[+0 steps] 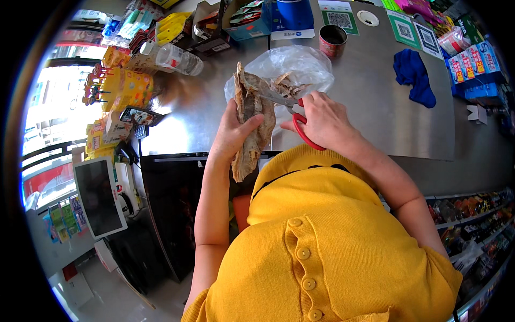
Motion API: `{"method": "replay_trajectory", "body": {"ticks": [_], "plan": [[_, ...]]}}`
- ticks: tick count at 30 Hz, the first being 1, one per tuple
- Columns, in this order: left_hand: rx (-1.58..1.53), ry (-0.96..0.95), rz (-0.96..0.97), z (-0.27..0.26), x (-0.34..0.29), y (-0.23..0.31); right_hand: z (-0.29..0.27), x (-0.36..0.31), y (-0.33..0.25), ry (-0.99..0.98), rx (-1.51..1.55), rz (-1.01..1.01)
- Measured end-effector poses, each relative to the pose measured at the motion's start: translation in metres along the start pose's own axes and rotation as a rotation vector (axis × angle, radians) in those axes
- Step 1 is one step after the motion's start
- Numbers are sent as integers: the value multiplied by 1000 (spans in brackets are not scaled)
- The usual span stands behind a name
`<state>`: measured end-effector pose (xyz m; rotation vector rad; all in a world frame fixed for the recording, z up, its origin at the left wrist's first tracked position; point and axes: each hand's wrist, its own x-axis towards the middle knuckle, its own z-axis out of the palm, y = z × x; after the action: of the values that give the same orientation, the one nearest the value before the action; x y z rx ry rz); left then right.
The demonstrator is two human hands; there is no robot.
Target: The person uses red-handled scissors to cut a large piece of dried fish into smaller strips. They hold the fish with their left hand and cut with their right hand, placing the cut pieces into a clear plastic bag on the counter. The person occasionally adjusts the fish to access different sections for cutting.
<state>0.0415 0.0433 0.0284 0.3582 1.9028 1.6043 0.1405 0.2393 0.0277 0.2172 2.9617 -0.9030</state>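
Note:
My left hand [236, 131] is closed around a long, brownish dried fish [251, 145], with the thumb lying across its surface. The piece hangs over the near edge of the counter, its rough edges curling. In my right hand [328, 121] is a pair of scissors [303, 129] with red handles. Their blades point left and meet the upper right side of the dried fish; how far apart they stand is hard to make out. Behind, a clear plastic bag [306, 61] lies crumpled on the counter, with smaller brown dried pieces [289, 86] on it.
The steel counter [370, 75] bears an open tin can [332, 40], a blue cloth [413, 78] and a lying clear plastic bottle [179, 58]. Goods boxes [249, 21] line its far edge. To the left are a phone [140, 116] and a monitor [101, 196].

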Motion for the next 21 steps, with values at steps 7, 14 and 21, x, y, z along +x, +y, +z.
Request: {"method": "replay_trajectory", "body": {"ticks": [7,14,21], "plan": [[-8,-22,29,13,-1,-2,21,11,7,134,-58,-20],[-81,-47,-30,11,-4,0,2,16,4,-79,67,20],[-149,-110,-7,5,-4,1,-11,19,8,-222,183,41]]}}
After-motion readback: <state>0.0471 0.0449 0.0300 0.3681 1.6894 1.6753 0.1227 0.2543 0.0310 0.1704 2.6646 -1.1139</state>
